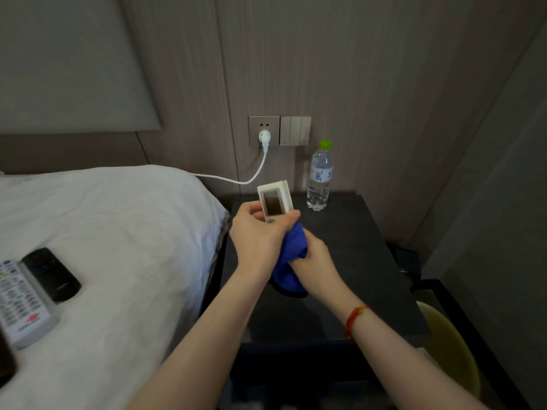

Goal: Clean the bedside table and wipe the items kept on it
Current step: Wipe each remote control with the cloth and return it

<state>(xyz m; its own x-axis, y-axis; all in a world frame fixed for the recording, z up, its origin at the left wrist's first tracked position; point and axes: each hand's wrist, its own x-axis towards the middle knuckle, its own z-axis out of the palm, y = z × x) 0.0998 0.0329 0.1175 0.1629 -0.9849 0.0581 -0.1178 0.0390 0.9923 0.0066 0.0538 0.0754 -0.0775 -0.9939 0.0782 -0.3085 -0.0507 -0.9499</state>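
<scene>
My left hand [259,233] grips a white remote with a small dark screen [273,199], held upright above the dark bedside table [340,291]. My right hand [313,261] holds a bunched blue cloth [291,253] pressed against the lower end of the remote. The remote's lower part is hidden by my fingers and the cloth. A clear water bottle with a green cap [320,176] stands at the table's back edge, to the right of the remote.
A bed with a white sheet [118,232] lies to the left; on it rest a black remote [51,273] and a white remote with many buttons [20,300]. A white plug and cable [264,137] hang from the wall socket. A yellow-green chair [447,344] stands at the right.
</scene>
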